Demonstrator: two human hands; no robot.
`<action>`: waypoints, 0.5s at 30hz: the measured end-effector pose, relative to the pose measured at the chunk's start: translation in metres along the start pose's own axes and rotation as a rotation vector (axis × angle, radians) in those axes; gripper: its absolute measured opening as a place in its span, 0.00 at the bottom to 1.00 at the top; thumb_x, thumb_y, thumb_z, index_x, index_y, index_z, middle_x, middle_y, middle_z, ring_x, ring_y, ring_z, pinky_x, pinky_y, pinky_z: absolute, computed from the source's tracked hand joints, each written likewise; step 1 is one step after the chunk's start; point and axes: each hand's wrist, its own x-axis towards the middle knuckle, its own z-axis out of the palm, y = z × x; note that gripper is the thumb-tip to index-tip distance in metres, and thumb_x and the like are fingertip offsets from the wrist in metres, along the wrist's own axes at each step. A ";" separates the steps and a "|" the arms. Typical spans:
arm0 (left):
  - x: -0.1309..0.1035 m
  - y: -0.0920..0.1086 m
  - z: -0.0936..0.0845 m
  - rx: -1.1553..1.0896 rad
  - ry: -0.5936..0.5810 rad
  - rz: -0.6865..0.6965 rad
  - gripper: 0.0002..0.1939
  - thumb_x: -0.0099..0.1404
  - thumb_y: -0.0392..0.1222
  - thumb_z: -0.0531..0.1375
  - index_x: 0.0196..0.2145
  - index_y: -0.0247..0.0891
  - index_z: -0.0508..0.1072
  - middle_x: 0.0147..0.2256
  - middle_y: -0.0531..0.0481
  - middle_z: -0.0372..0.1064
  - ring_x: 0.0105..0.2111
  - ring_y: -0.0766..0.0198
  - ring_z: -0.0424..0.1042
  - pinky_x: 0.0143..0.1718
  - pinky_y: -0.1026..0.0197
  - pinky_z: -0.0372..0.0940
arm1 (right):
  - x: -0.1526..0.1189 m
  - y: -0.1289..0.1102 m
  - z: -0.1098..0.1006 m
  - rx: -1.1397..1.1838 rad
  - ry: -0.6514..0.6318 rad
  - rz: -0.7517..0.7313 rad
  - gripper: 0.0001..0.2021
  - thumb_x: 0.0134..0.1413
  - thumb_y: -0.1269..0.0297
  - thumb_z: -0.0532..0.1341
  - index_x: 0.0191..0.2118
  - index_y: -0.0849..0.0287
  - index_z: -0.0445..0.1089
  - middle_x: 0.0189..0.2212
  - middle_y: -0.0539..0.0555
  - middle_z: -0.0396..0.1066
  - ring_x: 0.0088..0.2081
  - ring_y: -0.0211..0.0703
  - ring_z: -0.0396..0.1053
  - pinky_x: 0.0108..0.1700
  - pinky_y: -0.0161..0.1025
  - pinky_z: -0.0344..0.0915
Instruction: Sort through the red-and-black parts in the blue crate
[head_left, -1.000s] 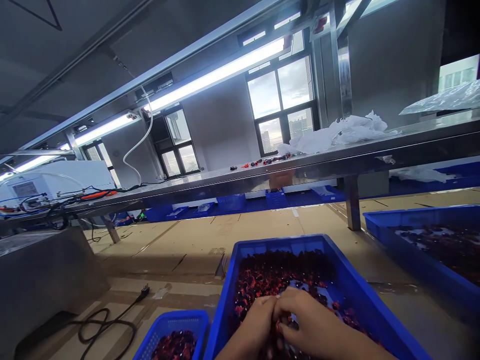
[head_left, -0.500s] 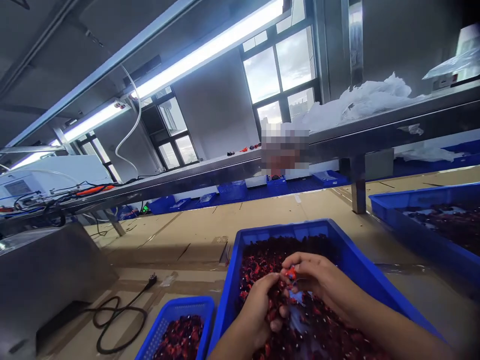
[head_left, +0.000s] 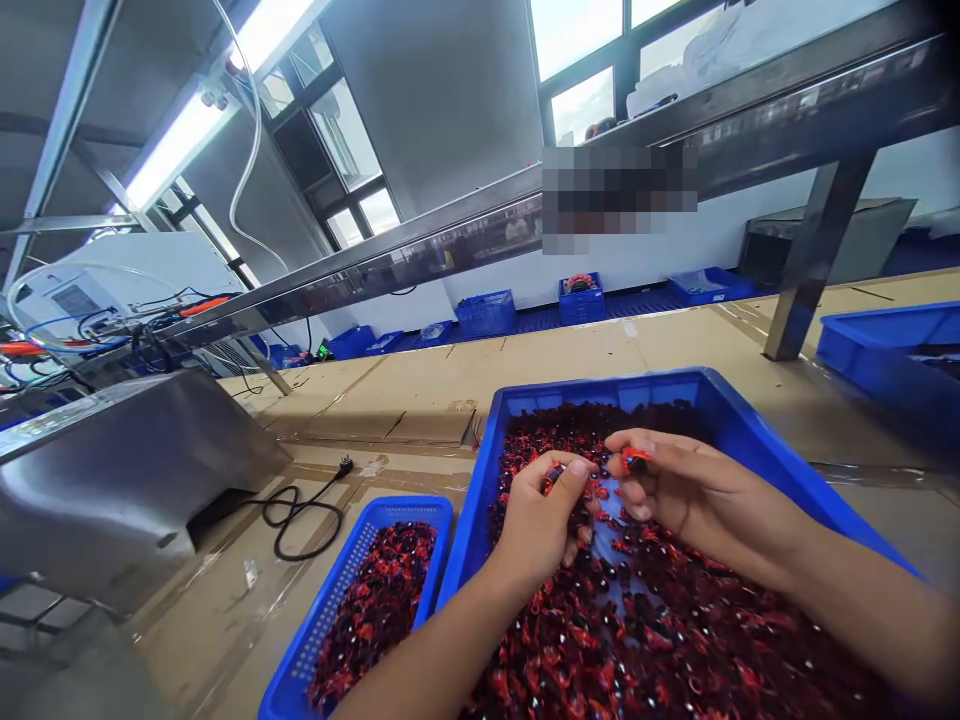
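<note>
Over the large blue bin (head_left: 469,545), both my hands are raised a little above a heap of small red-and-black parts (head_left: 600,650). My left hand (head_left: 544,515) is closed, with a small red-and-black part (head_left: 553,478) between thumb and curled fingers. In my right hand (head_left: 679,480), thumb and fingertips pinch another small red-and-black part (head_left: 636,458). The two hands are close together but apart. What kind of part these are is too small to tell. Beside the bin on the left stands a smaller perforated blue basket (head_left: 442,510), holding more of the same parts.
A black cable with a plug (head_left: 304,510) lies on the cardboard-covered surface (head_left: 420,420) at left, beside a metal housing (head_left: 142,480). A metal beam (head_left: 420,255) crosses behind, on a post (head_left: 817,265). Another blue bin (head_left: 892,345) stands at right.
The view has tilted down, showing more of the bin and basket. My hands have moved apart from each other, and each now shows a part in its fingers.
</note>
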 end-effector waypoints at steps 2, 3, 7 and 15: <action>-0.003 0.000 0.001 0.035 -0.007 0.050 0.34 0.64 0.73 0.72 0.46 0.37 0.79 0.28 0.55 0.70 0.20 0.70 0.66 0.16 0.69 0.55 | 0.000 0.001 0.002 0.023 -0.011 0.015 0.20 0.49 0.47 0.84 0.42 0.54 0.87 0.35 0.55 0.83 0.31 0.41 0.74 0.35 0.40 0.77; -0.004 0.000 0.002 0.044 -0.012 0.074 0.33 0.65 0.71 0.72 0.47 0.36 0.80 0.28 0.55 0.71 0.21 0.70 0.66 0.19 0.68 0.58 | 0.000 0.001 0.002 0.029 -0.015 0.021 0.20 0.49 0.47 0.84 0.42 0.54 0.87 0.34 0.55 0.83 0.30 0.41 0.74 0.34 0.39 0.76; -0.005 -0.001 0.003 0.054 -0.024 0.111 0.30 0.68 0.68 0.71 0.49 0.37 0.82 0.27 0.54 0.71 0.23 0.69 0.66 0.25 0.66 0.64 | 0.002 0.002 0.000 -0.005 -0.012 0.014 0.21 0.49 0.46 0.83 0.42 0.54 0.87 0.34 0.56 0.83 0.30 0.42 0.75 0.34 0.40 0.77; 0.000 -0.007 -0.002 0.112 -0.006 0.168 0.28 0.70 0.68 0.70 0.43 0.38 0.78 0.28 0.53 0.71 0.24 0.67 0.67 0.25 0.65 0.63 | 0.001 -0.002 -0.007 0.025 0.044 0.069 0.13 0.51 0.54 0.79 0.40 0.54 0.86 0.35 0.57 0.82 0.29 0.42 0.73 0.22 0.33 0.69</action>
